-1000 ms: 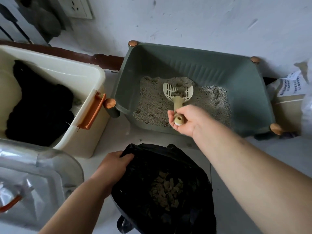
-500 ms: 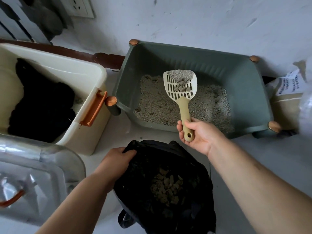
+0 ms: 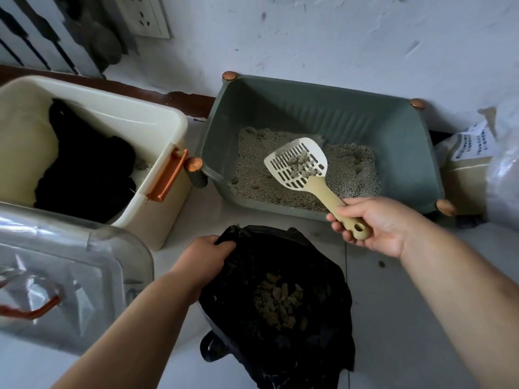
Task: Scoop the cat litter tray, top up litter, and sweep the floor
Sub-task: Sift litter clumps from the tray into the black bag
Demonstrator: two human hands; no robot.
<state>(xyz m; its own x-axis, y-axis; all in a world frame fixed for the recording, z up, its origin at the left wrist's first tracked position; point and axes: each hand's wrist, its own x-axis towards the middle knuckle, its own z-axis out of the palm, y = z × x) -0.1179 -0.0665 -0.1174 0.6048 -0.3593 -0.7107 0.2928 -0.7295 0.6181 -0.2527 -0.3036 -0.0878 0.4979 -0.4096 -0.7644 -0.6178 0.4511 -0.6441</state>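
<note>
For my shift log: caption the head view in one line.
Right hand holds clump-laden scoop over green litter tray; left hand grips black bag.

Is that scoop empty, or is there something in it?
Loaded: grey clumps lie on the slotted scoop, which the right hand holds above the green litter tray.

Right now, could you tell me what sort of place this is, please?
Probably a cat corner at home: a litter tray on the floor, a wall socket, a lined bin.
</note>
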